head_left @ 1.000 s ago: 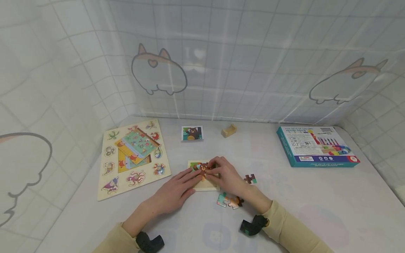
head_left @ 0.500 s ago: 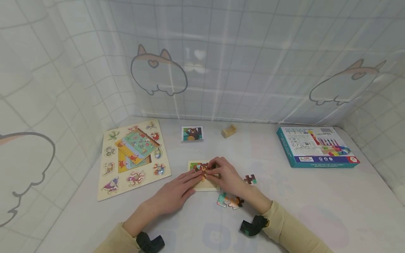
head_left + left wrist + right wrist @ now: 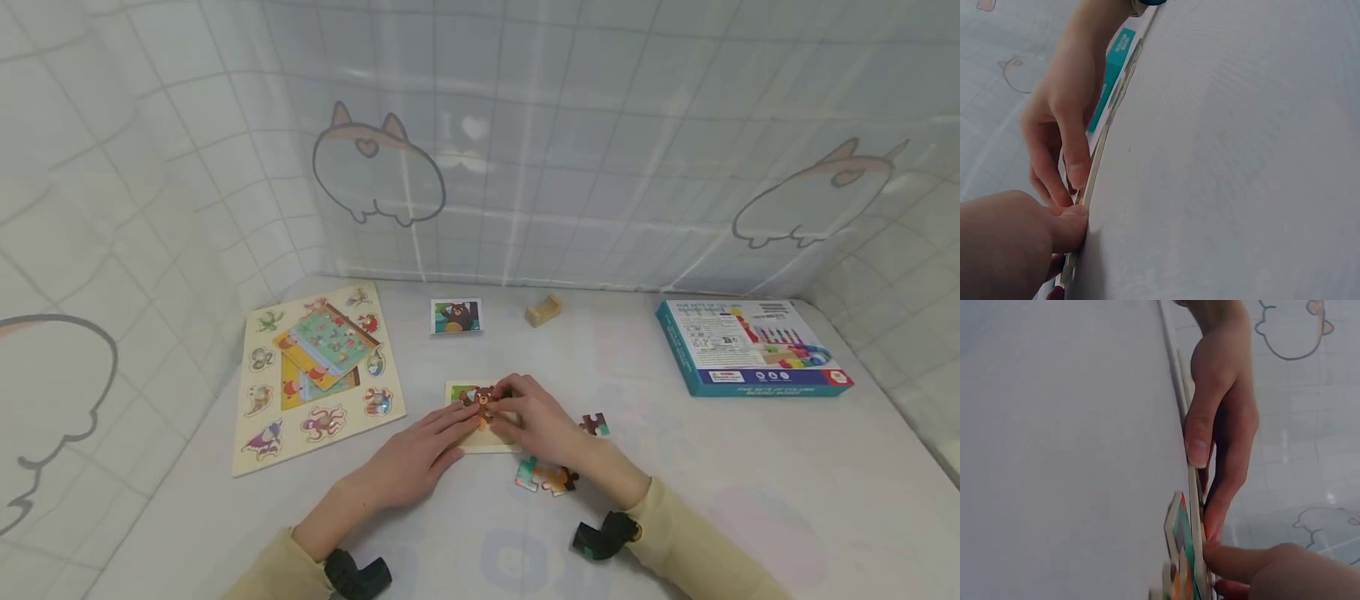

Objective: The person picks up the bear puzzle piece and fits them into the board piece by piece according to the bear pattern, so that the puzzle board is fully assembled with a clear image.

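Note:
A small wooden puzzle tray [image 3: 487, 443] lies on the table in the head view, its upper part covered by jigsaw pieces. Those pieces show a brown bear [image 3: 483, 397] on green. My right hand [image 3: 542, 427] pinches a bear puzzle piece at the tray's upper right, its fingertips partly covering it. Across the tray's left side, my left hand [image 3: 408, 458] rests with fairly straight fingers, fingertips on the pieces. In the right wrist view, the left thumb [image 3: 1198, 450] is at the tray's edge. Joined loose puzzle pieces [image 3: 551, 478] and a single brown piece [image 3: 595, 424] lie near the right wrist.
A picture card [image 3: 456, 317] with a bear stands behind the tray, beside a small wooden block [image 3: 542, 311]. At left lies a wooden animal board [image 3: 247, 454] with colourful cards [image 3: 330, 342] on it. A teal-edged box [image 3: 757, 350] sits at back right.
Both hands stay at the tray almost unmoved. The right hand and wrist shift very slightly to the right; everything on the table stays in place.

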Available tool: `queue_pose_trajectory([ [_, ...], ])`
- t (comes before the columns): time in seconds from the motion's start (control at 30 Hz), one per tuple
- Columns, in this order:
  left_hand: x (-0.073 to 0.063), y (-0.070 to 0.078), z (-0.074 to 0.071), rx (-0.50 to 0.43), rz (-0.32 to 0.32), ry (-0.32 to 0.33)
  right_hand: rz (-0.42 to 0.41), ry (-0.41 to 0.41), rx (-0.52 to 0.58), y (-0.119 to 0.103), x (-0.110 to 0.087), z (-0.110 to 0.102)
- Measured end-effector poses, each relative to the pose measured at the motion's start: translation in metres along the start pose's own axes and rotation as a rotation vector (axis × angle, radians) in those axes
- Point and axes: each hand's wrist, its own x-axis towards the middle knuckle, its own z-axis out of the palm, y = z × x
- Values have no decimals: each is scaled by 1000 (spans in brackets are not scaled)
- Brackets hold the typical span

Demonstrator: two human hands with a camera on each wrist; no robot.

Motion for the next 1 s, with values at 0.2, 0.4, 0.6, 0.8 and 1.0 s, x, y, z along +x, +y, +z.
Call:
queue_pose_trajectory([
  [0.2,1,1,1,3,-2,6,30,-33,-4,0,-11,-24],
  [0.4,0,0,1,-1,-6,2,59,22,18,19,-28,-42],
  [0.6,-1,2,1,-7,-7,-2,109,34,53,39,-50,-59],
  [0.8,-1,2,2,-4,-7,-2,165,64,70,59,-69,-72],
  [1.0,-2,1,0,-13,-8,2,174,62,100,72,-78,-75],
])
